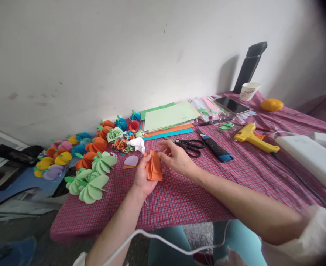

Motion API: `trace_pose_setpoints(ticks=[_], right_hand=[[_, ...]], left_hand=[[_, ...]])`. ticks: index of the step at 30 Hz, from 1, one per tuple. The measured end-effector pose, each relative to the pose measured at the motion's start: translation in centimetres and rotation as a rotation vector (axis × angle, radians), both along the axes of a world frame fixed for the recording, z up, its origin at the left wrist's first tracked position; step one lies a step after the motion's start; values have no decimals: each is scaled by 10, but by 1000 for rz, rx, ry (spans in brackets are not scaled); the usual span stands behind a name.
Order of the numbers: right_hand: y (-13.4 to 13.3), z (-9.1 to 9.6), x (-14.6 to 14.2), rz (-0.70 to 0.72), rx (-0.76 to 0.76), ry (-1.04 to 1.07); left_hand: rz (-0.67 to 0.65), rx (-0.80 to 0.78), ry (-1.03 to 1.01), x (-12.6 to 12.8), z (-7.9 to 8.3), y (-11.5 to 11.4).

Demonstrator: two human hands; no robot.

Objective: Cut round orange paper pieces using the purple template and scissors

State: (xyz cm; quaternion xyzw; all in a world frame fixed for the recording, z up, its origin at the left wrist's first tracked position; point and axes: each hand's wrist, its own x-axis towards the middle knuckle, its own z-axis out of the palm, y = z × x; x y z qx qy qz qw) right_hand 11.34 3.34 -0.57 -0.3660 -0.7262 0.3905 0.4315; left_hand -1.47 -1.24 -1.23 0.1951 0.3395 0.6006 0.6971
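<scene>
Paper pumpkins (93, 190) on worktop's (185, 208) left — apparently finished. Orange paper stack (154, 168) held above worktop, loose, seemingly unassembled — left hand's (143, 179) fingers clamped on it; right hand (178, 159) at upper edge, grip unclear.

Stack of orange paper pieces (154, 168), edges uneven, held in left grip (142, 176)

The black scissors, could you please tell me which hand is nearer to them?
Right: the right hand is close beside the black scissors; the left hand, holding orange papers, is farther left.
</scene>
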Motion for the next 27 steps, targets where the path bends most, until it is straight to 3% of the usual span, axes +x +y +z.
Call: trace_pose_setpoints(ticks=[5,13,20,27], right_hand=[[-8,1,-1,66,-61,-18],[-3,-6,-5,115,-129,44],[3,-10,-1,12,15,-10],[4,-11,-2,64,49,-92]], left_hand=[[122,-22,74,5,1,0],[182,17,96,3,0,2],[253,79,48,-1,-2,3],[254,79,112,-1,-4,4]])
